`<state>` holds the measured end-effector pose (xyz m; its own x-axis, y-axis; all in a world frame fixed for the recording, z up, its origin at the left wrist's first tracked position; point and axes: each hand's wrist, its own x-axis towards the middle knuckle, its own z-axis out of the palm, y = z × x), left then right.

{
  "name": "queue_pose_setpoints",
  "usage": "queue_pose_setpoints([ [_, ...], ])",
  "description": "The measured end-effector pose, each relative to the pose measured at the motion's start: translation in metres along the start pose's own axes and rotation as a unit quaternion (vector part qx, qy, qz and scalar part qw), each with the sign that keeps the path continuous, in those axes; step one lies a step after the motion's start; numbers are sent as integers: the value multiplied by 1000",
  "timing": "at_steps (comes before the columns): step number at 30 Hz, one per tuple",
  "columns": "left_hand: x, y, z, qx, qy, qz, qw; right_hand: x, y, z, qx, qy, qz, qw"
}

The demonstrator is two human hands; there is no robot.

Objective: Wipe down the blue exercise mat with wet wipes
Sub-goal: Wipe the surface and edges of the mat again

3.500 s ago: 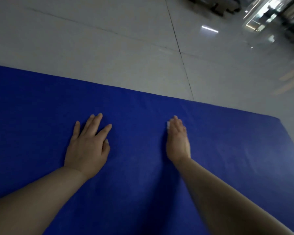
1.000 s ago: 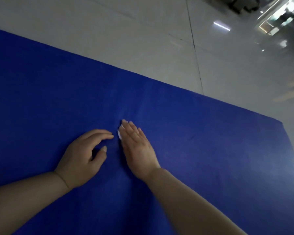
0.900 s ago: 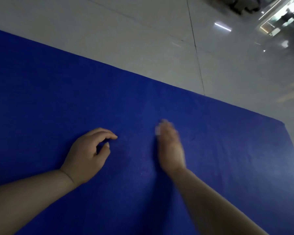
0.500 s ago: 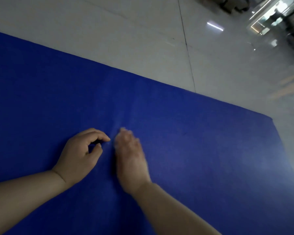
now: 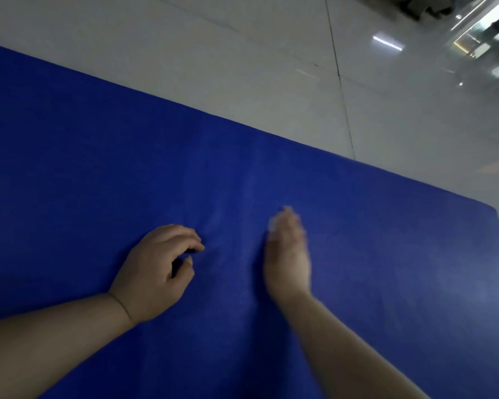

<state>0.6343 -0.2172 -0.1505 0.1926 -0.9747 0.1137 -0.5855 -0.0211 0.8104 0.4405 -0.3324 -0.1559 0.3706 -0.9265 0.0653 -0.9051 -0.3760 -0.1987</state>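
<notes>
Left hand (image 5: 153,272) resting on blue mat (image 5: 84,174), fingers curling loosely, thumb near forefinger, holding nothing visible. Right hand (image 5: 287,254) lying flat on mat, fingers straight, blurred; pale sliver of wet wipe (image 5: 272,226) peeking beside fingertips, mostly hidden under palm. Mat lying flat on grey tiled floor (image 5: 271,67), far edge running from far left toward near right.

Right hand (image 5: 287,254) farther right again
</notes>
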Motion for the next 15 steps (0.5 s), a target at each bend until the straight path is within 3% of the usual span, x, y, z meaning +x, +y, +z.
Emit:
queue_pose_setpoints([
  [2, 1, -1, 1, 7, 0, 8, 1000, -26, -29, 6, -8, -36, -183, 982],
  [4, 1, -1, 1, 7, 4, 11, 1000, -42, -9, -4, 27, -72, -231, 970],
  [5, 1, 0, 1, 4, 9, 10, 1000, -46, 14, -11, 29, -66, -195, 978],
  [7, 1, 0, 1, 0, 12, 7, 1000, -51, 68, -29, 44, -22, 0, 999],
  [9, 1, 0, 1, 3, 12, 7, 1000, -54, 116, -46, 24, 19, 237, 971],
  [10, 1, 1, 1, 4, 13, 8, 1000, -56, 129, -52, 13, 32, 314, 949],
  [12, 1, 1, 2, 4, 13, 5, 1000, -54, 129, -51, 14, 32, 358, 933],
  [15, 2, 1, 1, 6, 9, -1, 1000, -49, 82, -28, 9, 5, 263, 965],
])
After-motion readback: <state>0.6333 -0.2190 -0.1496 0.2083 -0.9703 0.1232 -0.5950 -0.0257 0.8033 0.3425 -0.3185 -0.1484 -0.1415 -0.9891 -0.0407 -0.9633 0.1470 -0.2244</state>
